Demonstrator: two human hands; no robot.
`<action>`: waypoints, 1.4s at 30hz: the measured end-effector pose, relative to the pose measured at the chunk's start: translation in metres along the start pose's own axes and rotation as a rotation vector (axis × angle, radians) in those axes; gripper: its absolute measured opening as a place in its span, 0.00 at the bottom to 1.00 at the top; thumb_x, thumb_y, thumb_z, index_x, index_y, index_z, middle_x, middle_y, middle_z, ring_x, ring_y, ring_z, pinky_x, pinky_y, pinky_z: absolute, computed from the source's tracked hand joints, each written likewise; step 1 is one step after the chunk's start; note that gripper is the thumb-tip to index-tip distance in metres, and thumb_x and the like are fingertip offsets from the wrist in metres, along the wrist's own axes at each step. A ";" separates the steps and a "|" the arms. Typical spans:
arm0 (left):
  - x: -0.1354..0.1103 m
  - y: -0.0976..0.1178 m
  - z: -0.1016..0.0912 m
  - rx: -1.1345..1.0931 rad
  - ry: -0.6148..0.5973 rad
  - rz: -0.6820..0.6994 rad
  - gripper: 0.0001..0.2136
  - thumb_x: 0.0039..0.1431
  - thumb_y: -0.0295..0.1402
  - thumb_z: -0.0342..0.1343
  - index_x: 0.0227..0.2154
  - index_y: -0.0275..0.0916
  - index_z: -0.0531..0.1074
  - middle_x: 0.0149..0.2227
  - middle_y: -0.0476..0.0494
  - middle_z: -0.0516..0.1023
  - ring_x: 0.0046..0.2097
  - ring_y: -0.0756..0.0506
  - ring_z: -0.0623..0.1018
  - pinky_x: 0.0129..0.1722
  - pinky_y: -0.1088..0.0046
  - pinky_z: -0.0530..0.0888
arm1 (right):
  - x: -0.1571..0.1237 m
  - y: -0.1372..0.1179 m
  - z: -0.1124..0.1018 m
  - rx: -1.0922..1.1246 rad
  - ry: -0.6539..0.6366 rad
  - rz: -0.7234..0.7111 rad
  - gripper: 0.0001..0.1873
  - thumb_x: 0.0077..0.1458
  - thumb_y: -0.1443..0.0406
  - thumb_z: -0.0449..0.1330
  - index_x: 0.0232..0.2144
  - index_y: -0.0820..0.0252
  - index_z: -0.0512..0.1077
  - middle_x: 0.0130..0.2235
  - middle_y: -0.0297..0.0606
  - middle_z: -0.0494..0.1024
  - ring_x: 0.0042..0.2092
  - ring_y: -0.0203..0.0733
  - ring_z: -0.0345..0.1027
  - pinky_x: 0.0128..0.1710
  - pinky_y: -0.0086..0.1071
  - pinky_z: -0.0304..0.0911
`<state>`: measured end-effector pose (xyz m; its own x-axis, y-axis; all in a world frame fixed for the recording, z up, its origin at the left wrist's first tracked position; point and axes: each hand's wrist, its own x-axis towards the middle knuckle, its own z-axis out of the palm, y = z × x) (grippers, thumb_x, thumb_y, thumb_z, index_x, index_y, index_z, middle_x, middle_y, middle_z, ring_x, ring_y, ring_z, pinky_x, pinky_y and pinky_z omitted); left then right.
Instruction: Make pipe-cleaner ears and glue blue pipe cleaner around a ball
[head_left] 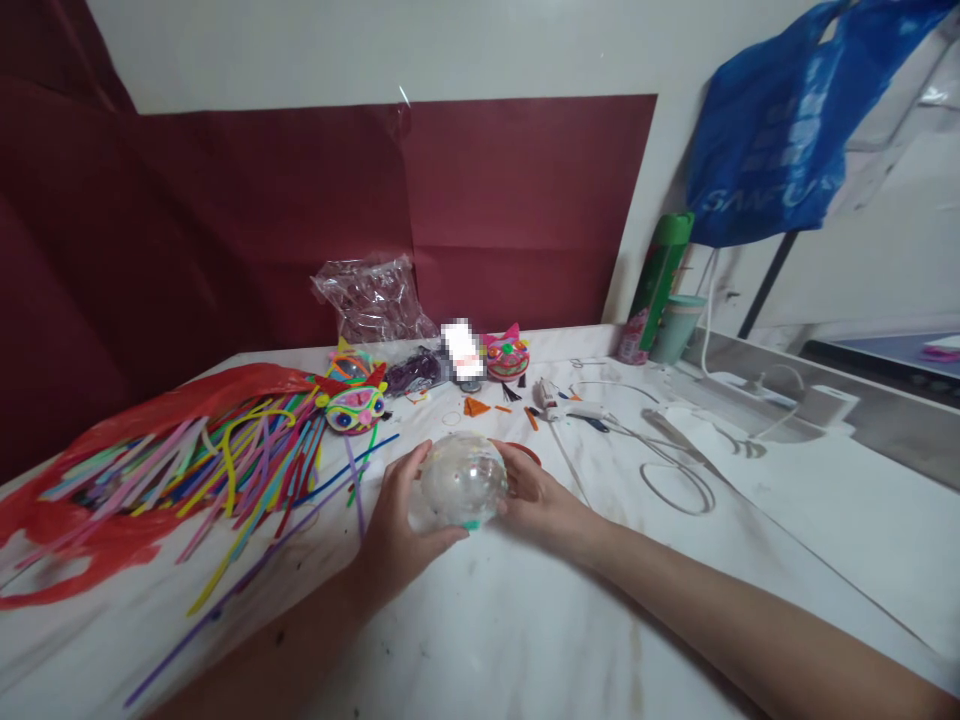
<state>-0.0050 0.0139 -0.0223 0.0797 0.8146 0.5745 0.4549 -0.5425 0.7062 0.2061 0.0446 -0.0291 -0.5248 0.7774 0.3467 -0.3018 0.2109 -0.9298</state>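
A clear, round plastic ball (463, 478) is held between both hands over the middle of the white table, with a small green bit at its lower edge. My left hand (405, 520) curves around its left side, thumb under the front. On the right side my right hand (540, 495) grips it with bent fingers, some hidden behind the ball. Just behind the right fingers shows part of a red ring-like piece (527, 453). Beyond the ball lie an orange scrap (475, 406) and other small cut pieces.
Colourful pipe cleaners (247, 450) spread over a red plastic bag (112, 430) at left, beside a decorated animal face (352, 405). A pink decorated face (508, 355) stands at the back. Rightward lie a glue gun (570, 405), its cable, a power strip (739, 385), a green spray can (656, 290) and a cup (677, 328).
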 end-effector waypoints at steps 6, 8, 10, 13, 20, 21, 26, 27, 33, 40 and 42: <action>-0.002 0.001 0.000 0.018 -0.088 0.136 0.36 0.42 0.32 0.68 0.56 0.45 0.62 0.56 0.36 0.68 0.58 0.33 0.66 0.57 0.54 0.63 | 0.001 0.005 0.002 0.086 0.038 0.029 0.43 0.39 0.54 0.72 0.56 0.53 0.61 0.60 0.45 0.63 0.61 0.51 0.55 0.59 0.46 0.52; -0.002 0.001 0.000 -0.028 -0.071 0.073 0.37 0.40 0.32 0.69 0.56 0.45 0.63 0.58 0.37 0.67 0.58 0.32 0.65 0.58 0.52 0.61 | 0.000 0.004 0.003 0.104 0.064 0.052 0.42 0.38 0.54 0.72 0.54 0.54 0.63 0.59 0.44 0.66 0.60 0.51 0.57 0.58 0.46 0.53; -0.001 0.003 0.000 -0.074 -0.028 -0.023 0.38 0.37 0.31 0.70 0.55 0.45 0.64 0.58 0.38 0.66 0.59 0.31 0.65 0.59 0.51 0.59 | 0.000 0.000 0.005 0.135 0.086 0.070 0.40 0.38 0.55 0.72 0.53 0.53 0.64 0.57 0.43 0.67 0.59 0.50 0.59 0.58 0.46 0.53; 0.000 0.006 -0.001 -0.117 -0.007 -0.128 0.38 0.35 0.31 0.70 0.54 0.43 0.65 0.59 0.37 0.65 0.58 0.31 0.65 0.59 0.51 0.59 | -0.001 -0.007 0.006 0.199 0.087 0.105 0.38 0.38 0.56 0.72 0.51 0.53 0.65 0.56 0.42 0.69 0.57 0.49 0.62 0.58 0.46 0.55; -0.001 0.001 0.004 -0.387 -0.176 -0.245 0.44 0.34 0.32 0.72 0.58 0.40 0.60 0.60 0.33 0.64 0.60 0.29 0.63 0.58 0.52 0.61 | -0.004 -0.001 -0.002 0.384 0.036 0.231 0.30 0.47 0.51 0.65 0.50 0.53 0.67 0.49 0.42 0.75 0.50 0.49 0.69 0.49 0.46 0.64; -0.002 0.000 0.006 -0.458 -0.221 -0.242 0.45 0.36 0.34 0.71 0.60 0.40 0.57 0.61 0.32 0.62 0.61 0.29 0.63 0.58 0.53 0.62 | -0.005 0.001 -0.003 0.390 0.024 0.245 0.30 0.47 0.51 0.64 0.51 0.53 0.67 0.48 0.42 0.75 0.49 0.49 0.70 0.49 0.46 0.64; -0.003 -0.002 0.010 -0.601 -0.227 -0.271 0.46 0.39 0.36 0.70 0.61 0.39 0.53 0.63 0.31 0.59 0.62 0.32 0.62 0.59 0.57 0.62 | -0.004 0.000 -0.002 0.361 -0.002 0.251 0.25 0.52 0.55 0.61 0.52 0.52 0.67 0.50 0.41 0.74 0.51 0.46 0.68 0.49 0.43 0.65; -0.002 -0.003 0.009 -0.603 -0.215 -0.281 0.46 0.39 0.35 0.70 0.61 0.40 0.53 0.63 0.31 0.59 0.62 0.32 0.62 0.59 0.58 0.62 | -0.004 -0.001 -0.001 0.341 0.007 0.238 0.25 0.53 0.56 0.62 0.52 0.52 0.67 0.50 0.41 0.74 0.51 0.46 0.68 0.48 0.42 0.65; 0.002 -0.011 0.004 -0.548 -0.202 -0.312 0.41 0.39 0.34 0.70 0.59 0.42 0.59 0.61 0.35 0.64 0.60 0.31 0.65 0.57 0.58 0.65 | -0.003 -0.001 0.001 0.255 0.062 0.219 0.25 0.51 0.55 0.64 0.51 0.52 0.68 0.50 0.41 0.74 0.48 0.44 0.70 0.46 0.40 0.67; 0.006 -0.012 0.005 -0.646 -0.253 -0.369 0.41 0.40 0.37 0.69 0.58 0.40 0.57 0.60 0.32 0.65 0.59 0.32 0.67 0.54 0.59 0.67 | -0.002 -0.002 0.004 0.184 0.100 0.241 0.24 0.50 0.52 0.65 0.47 0.56 0.70 0.46 0.40 0.75 0.42 0.41 0.72 0.34 0.31 0.70; 0.009 -0.009 0.004 -0.679 -0.255 -0.404 0.39 0.38 0.39 0.70 0.55 0.39 0.60 0.58 0.32 0.68 0.57 0.32 0.69 0.52 0.60 0.69 | -0.002 -0.003 0.004 0.188 0.096 0.246 0.23 0.50 0.52 0.65 0.45 0.57 0.71 0.42 0.38 0.76 0.38 0.38 0.72 0.34 0.31 0.71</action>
<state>-0.0048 0.0272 -0.0251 0.2605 0.9505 0.1691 -0.1368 -0.1370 0.9811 0.2043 0.0401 -0.0262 -0.5252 0.8459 0.0923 -0.3216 -0.0969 -0.9419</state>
